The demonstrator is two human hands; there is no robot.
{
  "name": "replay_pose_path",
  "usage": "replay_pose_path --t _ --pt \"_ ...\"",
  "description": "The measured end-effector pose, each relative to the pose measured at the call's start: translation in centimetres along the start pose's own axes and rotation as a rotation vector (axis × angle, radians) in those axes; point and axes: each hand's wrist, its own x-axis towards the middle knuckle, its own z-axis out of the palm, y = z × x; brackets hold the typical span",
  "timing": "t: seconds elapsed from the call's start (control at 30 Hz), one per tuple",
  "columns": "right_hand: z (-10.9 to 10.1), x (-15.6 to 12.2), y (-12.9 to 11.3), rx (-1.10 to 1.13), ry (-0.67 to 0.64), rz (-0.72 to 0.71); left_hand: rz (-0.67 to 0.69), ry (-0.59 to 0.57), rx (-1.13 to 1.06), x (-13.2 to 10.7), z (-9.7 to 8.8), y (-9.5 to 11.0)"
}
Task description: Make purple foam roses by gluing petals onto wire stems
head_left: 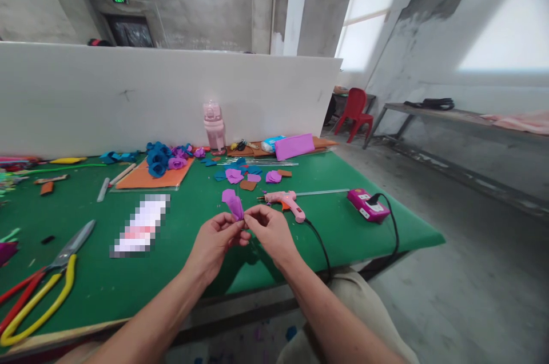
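The left hand (pixel 217 238), its fingers curled in, pinches the base of a purple paper piece (pixel 234 204), and the right hand (pixel 271 230), thumb against bent fingers, pinches there too. The piece rises above both hands (its top leans left), over the green table (pixel 189 272). Just right lies a pink glue gun (pixel 294 206); beyond, purple cut-outs (pixel 234 176), then a pink bottle (pixel 214 130).

Two hands (pixel 213 242), one glue gun (pixel 281 198), one bottle (pixel 214 128)
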Motion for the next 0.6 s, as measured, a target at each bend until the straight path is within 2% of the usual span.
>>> replay_pose_path --t 0.2,0.3,0.37,0.47,0.53,0.6 --pt "0.0 0.1 -0.1 0.144 -0.021 0.084 -0.028 0.033 -0.028 0.1 0.1 -0.1" --pt "-1.5 0.8 -0.4 0.118 0.026 0.101 -0.025 0.067 -0.027 0.2 0.0 -0.1" --pt "-3.7 1.7 -0.5 -0.042 0.094 0.029 -0.027 0.091 -0.015 0.3 -0.3 0.1" --pt "-8.0 3.3 -0.3 -0.493 0.269 -0.079 -0.041 0.12 0.005 0.3 -0.8 0.6" --pt "-10.5 3.9 0.3 -0.764 0.29 -0.033 -0.048 0.125 0.012 0.2 -1.2 1.0" --pt "-12.2 4.2 1.1 -0.925 0.233 0.114 -0.053 0.115 0.015 0.1 -1.6 1.2"
